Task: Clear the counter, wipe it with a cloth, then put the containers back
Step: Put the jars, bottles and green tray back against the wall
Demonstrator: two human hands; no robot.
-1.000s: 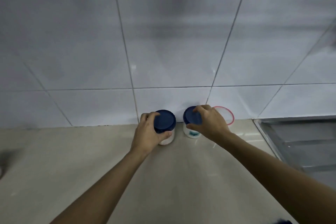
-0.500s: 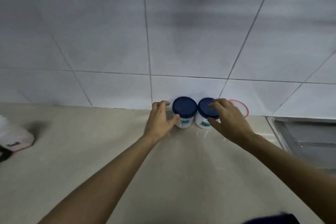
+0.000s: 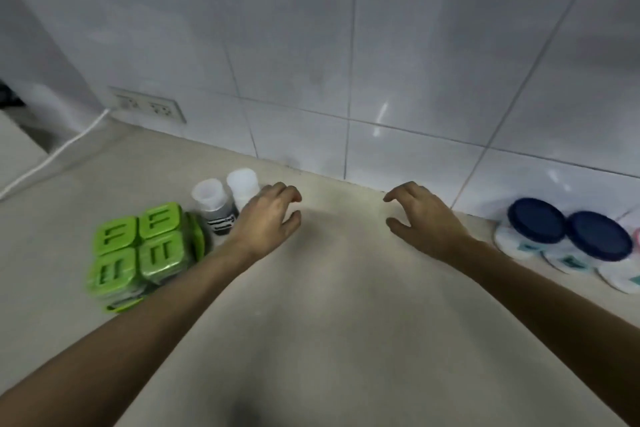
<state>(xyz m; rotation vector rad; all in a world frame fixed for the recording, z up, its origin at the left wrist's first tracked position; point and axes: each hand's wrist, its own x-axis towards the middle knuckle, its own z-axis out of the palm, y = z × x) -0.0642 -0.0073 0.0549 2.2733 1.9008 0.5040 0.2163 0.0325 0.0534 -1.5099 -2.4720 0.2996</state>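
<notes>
Blurring smears the jar (image 3: 535,224) labels; a third tub (image 3: 620,276) is cut off at the right edge. Both hands empty, fingers loosely curled: left hand (image 3: 268,218) just beside two white-capped bottles (image 3: 221,201), right hand (image 3: 420,215) over bare counter (image 3: 332,305). Versus 0.5 s ago: hands have let go of both blue-lidded jars, now against the wall at right; green boxes (image 3: 143,248) newly in view.

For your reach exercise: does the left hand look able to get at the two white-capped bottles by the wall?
Probably yes. The left hand is open and empty, right beside the white-capped bottles, with nothing between them; the green containers sit nearer the camera, out of the way.
</notes>
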